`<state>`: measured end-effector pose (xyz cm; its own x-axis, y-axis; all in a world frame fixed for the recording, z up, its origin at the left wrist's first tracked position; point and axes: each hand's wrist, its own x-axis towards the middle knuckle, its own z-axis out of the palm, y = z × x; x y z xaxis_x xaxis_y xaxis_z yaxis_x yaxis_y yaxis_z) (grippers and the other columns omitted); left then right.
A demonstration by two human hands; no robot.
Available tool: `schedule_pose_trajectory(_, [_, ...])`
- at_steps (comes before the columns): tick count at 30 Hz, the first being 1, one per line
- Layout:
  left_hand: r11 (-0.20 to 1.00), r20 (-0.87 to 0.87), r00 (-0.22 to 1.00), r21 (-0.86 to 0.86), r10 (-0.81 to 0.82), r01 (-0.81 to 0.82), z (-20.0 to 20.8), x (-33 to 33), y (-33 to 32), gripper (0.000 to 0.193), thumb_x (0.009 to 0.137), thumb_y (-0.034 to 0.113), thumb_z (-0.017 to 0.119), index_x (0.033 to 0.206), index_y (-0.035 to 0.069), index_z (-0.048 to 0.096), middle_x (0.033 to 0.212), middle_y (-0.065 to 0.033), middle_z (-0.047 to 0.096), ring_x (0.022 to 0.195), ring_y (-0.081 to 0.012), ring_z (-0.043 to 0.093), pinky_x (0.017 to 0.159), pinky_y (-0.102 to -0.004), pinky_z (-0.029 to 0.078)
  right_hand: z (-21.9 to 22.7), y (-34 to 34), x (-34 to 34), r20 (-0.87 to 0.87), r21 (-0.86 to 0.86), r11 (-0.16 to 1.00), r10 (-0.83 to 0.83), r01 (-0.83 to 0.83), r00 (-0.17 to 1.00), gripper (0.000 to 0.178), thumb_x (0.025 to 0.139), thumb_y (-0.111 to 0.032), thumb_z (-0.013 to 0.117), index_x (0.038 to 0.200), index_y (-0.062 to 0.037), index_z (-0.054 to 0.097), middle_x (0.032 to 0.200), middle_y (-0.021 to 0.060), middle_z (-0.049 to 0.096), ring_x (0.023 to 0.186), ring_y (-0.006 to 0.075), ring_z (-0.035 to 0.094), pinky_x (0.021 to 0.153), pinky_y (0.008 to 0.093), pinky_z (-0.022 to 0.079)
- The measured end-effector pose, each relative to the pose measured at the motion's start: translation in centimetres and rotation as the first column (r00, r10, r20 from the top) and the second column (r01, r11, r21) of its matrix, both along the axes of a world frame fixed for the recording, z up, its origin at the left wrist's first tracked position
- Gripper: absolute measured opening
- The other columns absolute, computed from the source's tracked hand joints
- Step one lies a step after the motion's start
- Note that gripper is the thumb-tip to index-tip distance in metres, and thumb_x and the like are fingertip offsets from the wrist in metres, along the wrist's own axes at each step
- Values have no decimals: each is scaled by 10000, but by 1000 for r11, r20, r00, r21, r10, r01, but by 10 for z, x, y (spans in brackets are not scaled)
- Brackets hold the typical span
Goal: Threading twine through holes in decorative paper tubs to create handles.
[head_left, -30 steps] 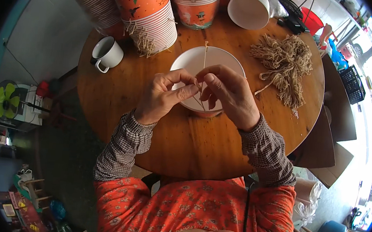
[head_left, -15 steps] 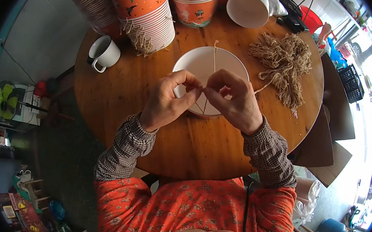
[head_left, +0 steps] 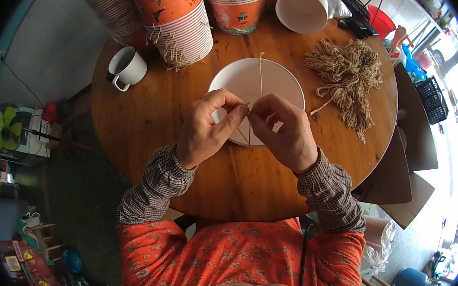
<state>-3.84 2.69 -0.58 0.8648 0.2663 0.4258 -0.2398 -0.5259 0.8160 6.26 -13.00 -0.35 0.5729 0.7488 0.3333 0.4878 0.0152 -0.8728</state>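
A white paper bucket (head_left: 226, 77) stands mouth up on the round table, with a tan twine cord (head_left: 261, 75) stretched from its far rim toward my hands. Over its near half, my left hand (head_left: 211, 122) pinches the twine between thumb and forefinger. Close against it, my right hand (head_left: 287, 130) also pinches the twine, the fingertips of both hands almost touching. The exact knot or crossing between the fingertips is too small to make out. More twine runs down to the bucket's near rim.
A heap of loose tan cords (head_left: 349, 77) lies right of the bucket. Stacked orange-and-white buckets (head_left: 181, 30) with cord ends stand at the back left, beside a white enamel mug (head_left: 128, 68). Another white bucket (head_left: 303, 10) lies tipped at the back. Cardboard flaps (head_left: 390, 168) border the table's right edge.
My fingertips have shifted slightly left and up, still pinching the twine. The whole view has moved a little; the bucket stays on the table.
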Motion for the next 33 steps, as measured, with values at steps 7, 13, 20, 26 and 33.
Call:
schedule_pose_trajectory(7, [986, 21, 999, -161, 33, -29, -7, 1, -6, 92, 872, 76, 670, 909, 3, 627, 810, -43, 651, 759, -108, 603, 695, -254, 493, -1, -2, -3, 88, 53, 998, 32, -37, 996, 104, 834, -78, 653, 902, -22, 598, 797, 77, 622, 687, 194, 625, 612, 298, 503])
schedule_pose_trajectory(13, [969, 166, 985, 234, 45, -84, -5, 2, -1, 90, 818, 57, 706, 879, 34, 643, 803, -48, 652, 720, -174, 616, 811, -320, 466, -1, -5, 0, 103, 42, 999, 29, -34, 994, 110, 835, -83, 654, 901, -20, 593, 792, 82, 619, 673, 197, 614, 611, 305, 502])
schedule_pose_trajectory(20, [961, 133, 991, 277, -16, -21, -3, -1, 2, 94, 801, 70, 717, 879, 39, 677, 781, -43, 642, 754, -212, 619, 819, -335, 450, 0, -6, 2, 76, 62, 998, 27, -32, 997, 108, 848, -88, 651, 904, -21, 588, 809, 94, 627, 679, 209, 621, 614, 315, 504])
schedule_pose_trajectory(26, [996, -113, 990, -16, -85, 83, 11, -5, 3, 117, 835, 104, 699, 907, 15, 678, 824, -28, 665, 810, -125, 614, 816, -272, 447, 2, -6, 3, 191, 96, 995, 16, -35, 981, 73, 885, -60, 591, 936, -20, 559, 862, 121, 620, 765, 299, 629, 671, 351, 508])
schedule_pose_trajectory(33, [772, -180, 917, -609, -357, 181, 16, -6, 5, 220, 915, 193, 630, 972, -12, 680, 865, 12, 658, 857, -63, 581, 828, -217, 439, -7, -6, -4, 102, 162, 986, 23, -39, 995, 70, 896, -39, 576, 954, -20, 544, 875, 132, 623, 806, 299, 646, 697, 351, 516])
